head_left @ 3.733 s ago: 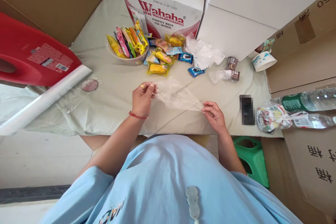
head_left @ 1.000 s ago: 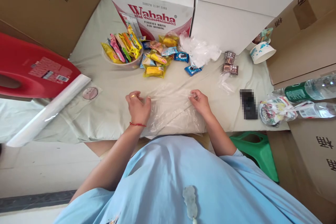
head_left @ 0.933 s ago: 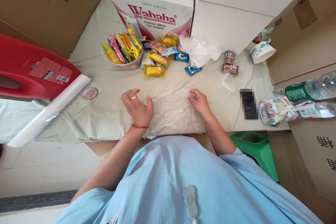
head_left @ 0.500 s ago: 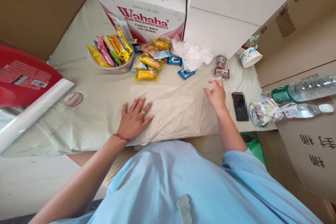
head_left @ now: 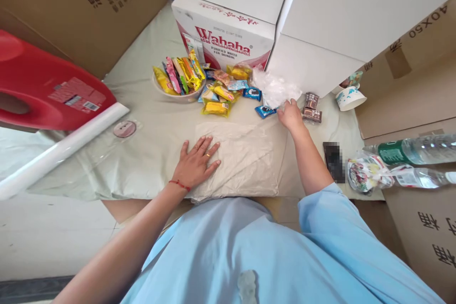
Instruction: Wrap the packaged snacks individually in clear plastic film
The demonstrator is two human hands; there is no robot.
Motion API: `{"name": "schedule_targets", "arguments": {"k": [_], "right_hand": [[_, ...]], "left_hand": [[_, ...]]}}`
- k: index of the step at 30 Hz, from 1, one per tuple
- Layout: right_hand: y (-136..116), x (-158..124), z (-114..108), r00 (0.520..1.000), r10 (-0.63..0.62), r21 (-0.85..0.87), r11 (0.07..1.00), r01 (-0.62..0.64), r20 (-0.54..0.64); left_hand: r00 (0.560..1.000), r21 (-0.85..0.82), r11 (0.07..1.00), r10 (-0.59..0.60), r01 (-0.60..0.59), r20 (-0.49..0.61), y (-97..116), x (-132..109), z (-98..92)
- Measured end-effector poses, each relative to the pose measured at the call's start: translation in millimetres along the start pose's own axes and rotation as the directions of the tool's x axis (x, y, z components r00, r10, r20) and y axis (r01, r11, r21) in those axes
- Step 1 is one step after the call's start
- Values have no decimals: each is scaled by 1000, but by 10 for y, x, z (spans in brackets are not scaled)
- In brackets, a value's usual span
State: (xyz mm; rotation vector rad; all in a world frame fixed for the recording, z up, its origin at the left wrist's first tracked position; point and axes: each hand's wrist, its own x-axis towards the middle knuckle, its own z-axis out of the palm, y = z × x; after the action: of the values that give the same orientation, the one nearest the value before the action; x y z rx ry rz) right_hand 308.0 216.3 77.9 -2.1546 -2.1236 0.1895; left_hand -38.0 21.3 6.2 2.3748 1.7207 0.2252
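My left hand [head_left: 195, 161] lies flat with fingers spread on the left part of a thin clear plastic sheet or bag [head_left: 245, 156], which is smoothed over the cloth. My right hand [head_left: 291, 116] reaches forward with curled fingers at the near right edge of a crumpled clear plastic bag [head_left: 276, 86]; the fingers appear closed on its edge. Just left of those fingers lies a blue snack packet [head_left: 265, 111]. Brown cocoa packets [head_left: 312, 115] lie to the right of that hand, apart from it.
A clear bowl [head_left: 178, 97] of wrapped snacks stands at the back left, beside loose snack packets [head_left: 216, 108]. Behind is a Wahaha carton [head_left: 228, 40]. A phone [head_left: 334, 164], bottles [head_left: 413, 149] and a paper cup [head_left: 351, 99] are at right; a red jug [head_left: 67, 90] and white roll [head_left: 71, 147] at left.
My right hand has moved forward and left, from in front of the cocoa packets to the crumpled bag. My left hand stays flat on the plastic. The view has shifted left and up.
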Motion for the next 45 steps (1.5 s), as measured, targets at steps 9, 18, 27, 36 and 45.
{"name": "schedule_targets", "arguments": {"k": [9, 18, 27, 36, 45], "right_hand": [[-796, -209, -210, 942, -324, 63, 942, 330, -84], [-1408, 278, 463, 900, -437, 196, 881, 430, -11], [-762, -562, 144, 847, -461, 782, 616, 91, 265], [-807, -1375, 340, 845, -516, 334, 829, 449, 145], [-935, -1420, 241, 798, -571, 232, 817, 529, 193]], "left_hand": [[1000, -33, 999, 15, -15, -22, 19, 3, -31], [999, -45, 999, 22, -23, -30, 12, -9, -16], [999, -92, 995, 25, -29, -41, 4, -3, 1], [999, -93, 995, 24, -29, -49, -5, -1, 20], [999, -55, 998, 16, -18, -46, -1, 15, 28]]}}
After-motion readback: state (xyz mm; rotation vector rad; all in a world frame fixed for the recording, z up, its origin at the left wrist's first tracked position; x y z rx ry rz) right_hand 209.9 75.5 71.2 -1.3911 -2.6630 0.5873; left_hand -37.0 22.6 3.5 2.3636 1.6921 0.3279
